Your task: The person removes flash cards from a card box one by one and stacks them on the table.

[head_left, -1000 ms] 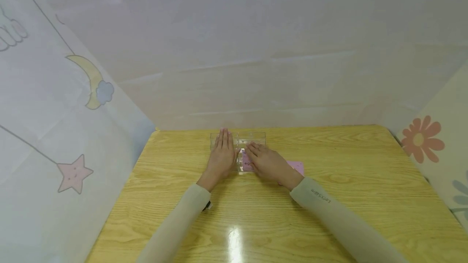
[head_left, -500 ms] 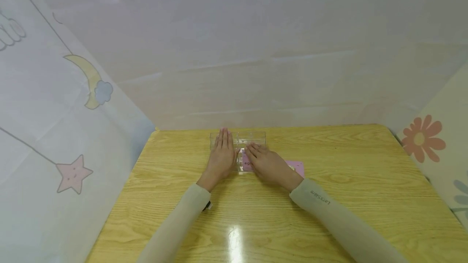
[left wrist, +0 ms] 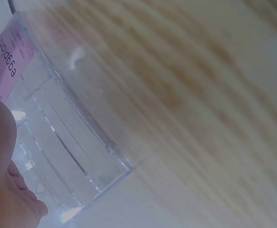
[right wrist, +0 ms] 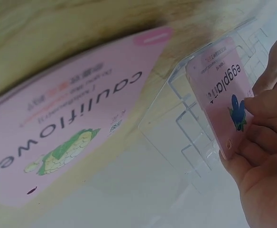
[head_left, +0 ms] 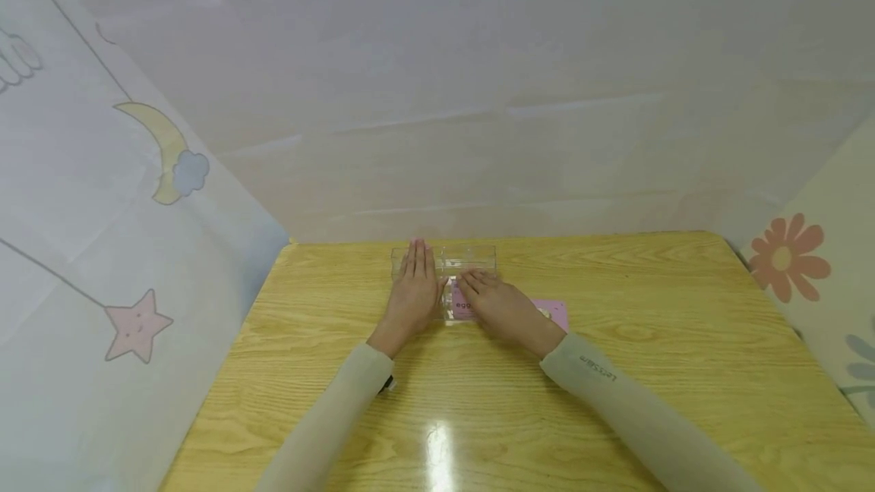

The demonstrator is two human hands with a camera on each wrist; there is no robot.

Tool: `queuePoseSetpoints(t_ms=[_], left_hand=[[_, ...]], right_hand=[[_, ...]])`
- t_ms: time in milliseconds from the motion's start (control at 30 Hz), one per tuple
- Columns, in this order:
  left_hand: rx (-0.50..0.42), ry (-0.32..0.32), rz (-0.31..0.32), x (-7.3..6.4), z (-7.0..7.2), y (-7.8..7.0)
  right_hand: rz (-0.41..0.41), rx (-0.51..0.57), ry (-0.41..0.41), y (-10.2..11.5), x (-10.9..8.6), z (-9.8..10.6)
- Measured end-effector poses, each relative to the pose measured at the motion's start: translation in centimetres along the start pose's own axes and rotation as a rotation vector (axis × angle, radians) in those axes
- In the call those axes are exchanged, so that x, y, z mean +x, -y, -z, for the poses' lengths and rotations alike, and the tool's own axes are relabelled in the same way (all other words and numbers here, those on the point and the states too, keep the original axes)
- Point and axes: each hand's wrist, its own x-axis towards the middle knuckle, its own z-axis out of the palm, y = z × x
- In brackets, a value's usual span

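A clear plastic rack [head_left: 472, 253] with slots stands near the table's far edge. My left hand [head_left: 414, 293] lies along its left part, fingers straight and pointing away. Just right of that, a pink card [right wrist: 214, 83] lettered "eggplant" leans in the rack, its print upside down in the right wrist view. My right hand [head_left: 502, 306] holds this card by its edge, the thumb at the eggplant picture and curled fingers beside it. The left wrist view shows the card's printed corner past my left hand [left wrist: 1, 166].
A second pink card [right wrist: 96, 99], lettered "cauliflower", lies on the wooden table [head_left: 636, 370], partly under my right wrist in the head view. Behind the table hangs a pale cloth wall [head_left: 437, 135]; printed side walls stand left and right.
Both hands keep nearly the same place. The right hand shifts very slightly, and more of the eggplant card's lettering and of the cauliflower picture shows.
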Motion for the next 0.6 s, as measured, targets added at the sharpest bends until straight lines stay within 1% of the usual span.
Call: queuePoseSetpoints(t_ms=[167,333,467,600], left_hand=[[-0.006,0.013,0.001,-0.01,0.03,-0.04],[0.001,0.011,-0.003,0.0,-0.01,-0.06],[0.007,0.01,-0.003,0.04,0.05,-0.09],[0.003,0.006,-0.005,0.02,0.03,-0.07]], right_hand=[[-0.007,-0.004,-0.002,0.1,-0.03,0.2],[-0.025,0.013,-0.02,0.17,0.07,0.13],[-0.044,0.022,-0.053,0.26,0.18,0.38],[-0.071,0.063,-0.095,0.36,0.39,0.63]])
